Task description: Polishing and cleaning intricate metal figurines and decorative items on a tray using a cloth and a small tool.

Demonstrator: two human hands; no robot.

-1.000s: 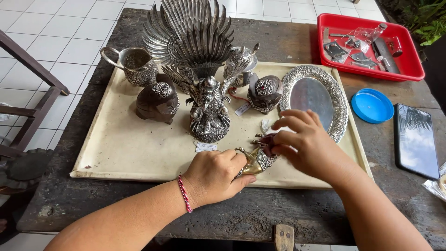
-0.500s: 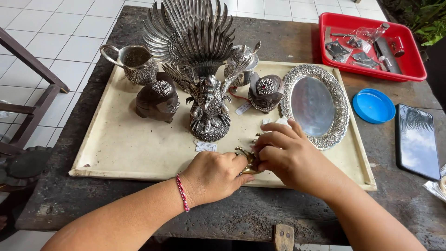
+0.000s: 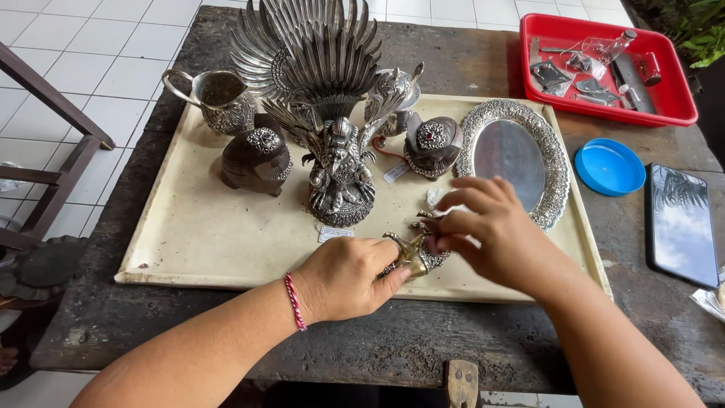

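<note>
Ornament (image 3: 414,255): small, brass-coloured, pinched by both hands.
Left hand (image 3: 349,278): fingers curled round it.
Right hand (image 3: 495,234): fingertips closed on it.
Tag (image 3: 335,234): white rectangle at ten o'clock from ornament.
Tray (image 3: 189,242): cream.

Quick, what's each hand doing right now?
Left hand: closed around a small ornate metal piece on the cream board.
Right hand: fingertips pinching the same piece.
</note>
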